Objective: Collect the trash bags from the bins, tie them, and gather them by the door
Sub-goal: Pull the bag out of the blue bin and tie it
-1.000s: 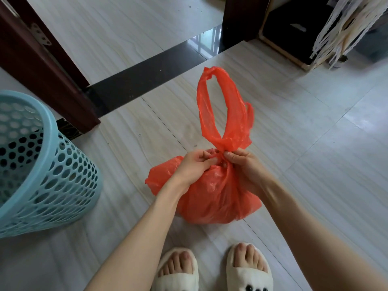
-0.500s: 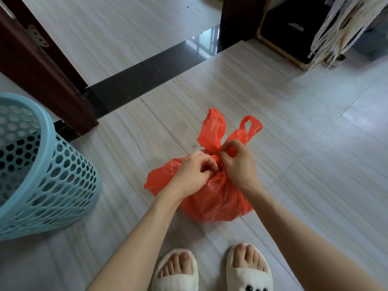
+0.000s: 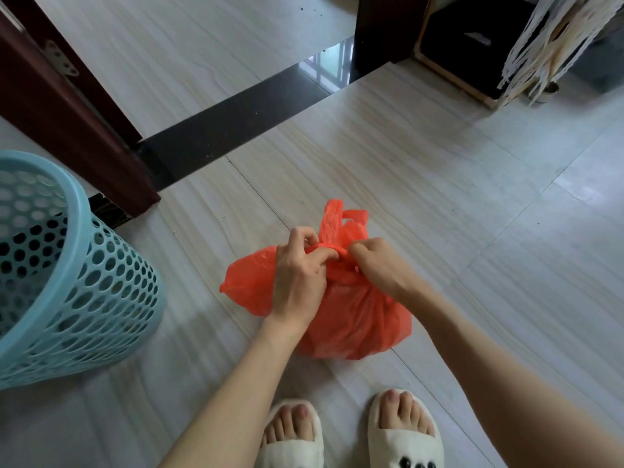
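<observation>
A blue bin point(image 3: 60, 265) with holes is standing on the floor point(image 3: 472, 231) at the left. Beside it, the left hand point(image 3: 299, 275) and right hand point(image 3: 381, 268) are squeezing the twisted top of a red bag point(image 3: 354, 319), which is sitting by white slippers point(image 3: 405, 444), near the doorway.

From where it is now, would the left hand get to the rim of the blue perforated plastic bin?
Probably yes: bare floor lies between the left hand and the bin, but it first must release the orange plastic bag.
</observation>
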The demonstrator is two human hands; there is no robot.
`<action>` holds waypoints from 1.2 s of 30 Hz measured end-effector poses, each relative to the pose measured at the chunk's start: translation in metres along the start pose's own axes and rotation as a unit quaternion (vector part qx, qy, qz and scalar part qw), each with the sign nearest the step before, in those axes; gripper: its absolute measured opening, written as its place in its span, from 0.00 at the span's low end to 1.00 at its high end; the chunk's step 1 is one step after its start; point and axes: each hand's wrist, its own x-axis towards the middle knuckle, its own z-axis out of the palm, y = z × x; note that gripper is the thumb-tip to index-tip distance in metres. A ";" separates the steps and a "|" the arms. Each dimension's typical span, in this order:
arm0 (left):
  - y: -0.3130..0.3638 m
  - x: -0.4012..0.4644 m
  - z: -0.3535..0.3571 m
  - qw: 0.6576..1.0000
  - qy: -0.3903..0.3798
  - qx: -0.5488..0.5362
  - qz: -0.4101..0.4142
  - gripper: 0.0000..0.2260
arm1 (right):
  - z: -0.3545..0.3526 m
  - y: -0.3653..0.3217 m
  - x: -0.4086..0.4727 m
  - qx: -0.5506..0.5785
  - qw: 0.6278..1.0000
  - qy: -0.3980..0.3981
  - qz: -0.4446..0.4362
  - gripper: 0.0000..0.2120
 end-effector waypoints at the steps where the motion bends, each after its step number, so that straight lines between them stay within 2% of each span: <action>1: 0.000 -0.002 0.000 1.000 -0.010 0.019 0.013 0.09 | -0.001 0.000 0.002 0.066 0.997 0.000 0.033 0.15; 5: -0.003 -0.009 -0.001 0.992 -0.088 0.076 0.046 0.07 | -0.008 0.003 0.004 0.281 0.950 -0.069 0.116 0.17; 7: -0.003 -0.007 -0.003 0.989 -0.125 0.068 0.030 0.05 | -0.010 0.003 0.003 0.335 0.928 -0.100 0.131 0.17; 9: 0.000 -0.003 -0.005 0.989 -0.139 0.057 0.008 0.09 | -0.011 0.004 0.002 0.358 0.917 -0.106 0.139 0.17; 12: 0.004 -0.002 -0.004 0.993 -0.113 0.039 -0.004 0.12 | -0.010 0.004 0.004 0.359 0.920 -0.077 0.139 0.16; 15: 0.005 0.000 -0.005 0.988 -0.087 -0.101 -0.079 0.14 | -0.009 0.008 0.004 0.351 0.930 -0.028 0.103 0.16; 17: 0.007 0.005 -0.009 0.954 -0.115 -0.204 -0.186 0.09 | -0.008 0.015 0.002 0.348 0.934 0.006 0.079 0.16; 19: 0.010 0.007 -0.012 0.917 -0.150 -0.254 -0.269 0.08 | -0.005 0.021 0.000 0.332 0.940 0.042 0.066 0.15; 20: 0.013 0.008 -0.013 0.908 -0.151 -0.262 -0.290 0.09 | -0.003 0.022 0.000 0.305 0.948 0.066 0.061 0.14; 24: 0.016 0.008 -0.015 0.912 -0.107 -0.225 -0.325 0.17 | -0.001 0.018 0.000 0.193 0.967 0.162 0.043 0.14; 28: 0.013 0.009 -0.018 0.894 -0.090 -0.239 -0.368 0.13 | -0.004 0.023 0.002 0.163 0.961 0.210 0.080 0.15; 31: 0.008 0.008 -0.026 0.844 -0.089 -0.265 -0.458 0.08 | -0.006 0.034 0.004 0.145 0.955 0.231 0.117 0.15; 36: -0.013 0.003 -0.036 0.723 -0.105 -0.331 -0.597 0.06 | -0.012 0.055 0.007 0.164 0.930 0.269 0.187 0.15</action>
